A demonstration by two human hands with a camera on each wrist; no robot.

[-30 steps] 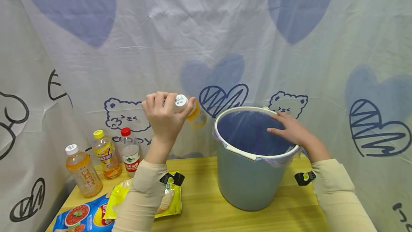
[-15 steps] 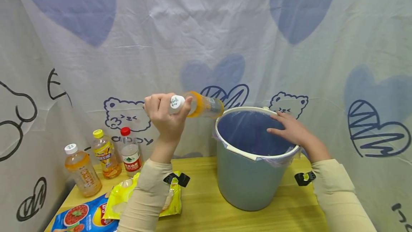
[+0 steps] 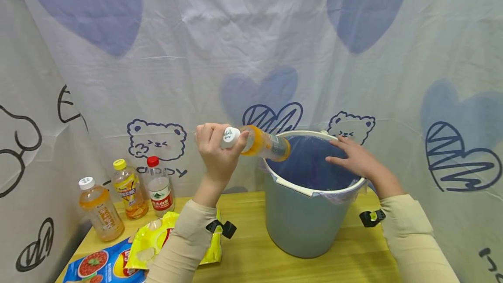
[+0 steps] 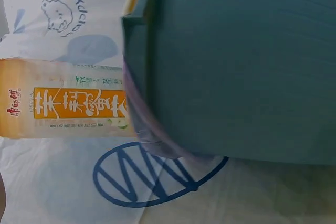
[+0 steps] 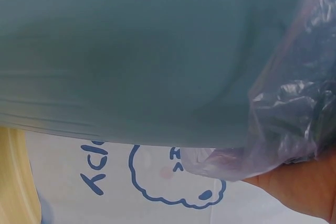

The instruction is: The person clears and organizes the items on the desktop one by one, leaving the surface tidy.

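Observation:
My left hand (image 3: 218, 147) grips a white-capped drink bottle (image 3: 267, 142) by its neck. Tilted sideways, the bottle has its base over the left rim of a grey-blue bucket (image 3: 302, 222); its orange label (image 4: 79, 100) shows in the left wrist view, partly behind the bucket. Across the opening, my right hand (image 3: 353, 155) rests on the bucket's right rim with fingers extended over the inside. A thin plastic liner (image 5: 294, 108) is folded over the rim and covers part of that hand in the right wrist view. The bucket's bottom is hidden.
At the table's left stand a white-capped bottle (image 3: 101, 211), a yellow-capped bottle (image 3: 129, 191) and a red-capped bottle (image 3: 161, 191). A blue snack bag (image 3: 104, 263) and yellow snack packaging (image 3: 151, 237) lie before them. A printed curtain (image 3: 251, 34) hangs behind the wooden table (image 3: 243, 248).
My left hand has moved right and slightly down with the bottle, whose base has swung from beside the bucket to over its left rim. The right hand has stayed in place.

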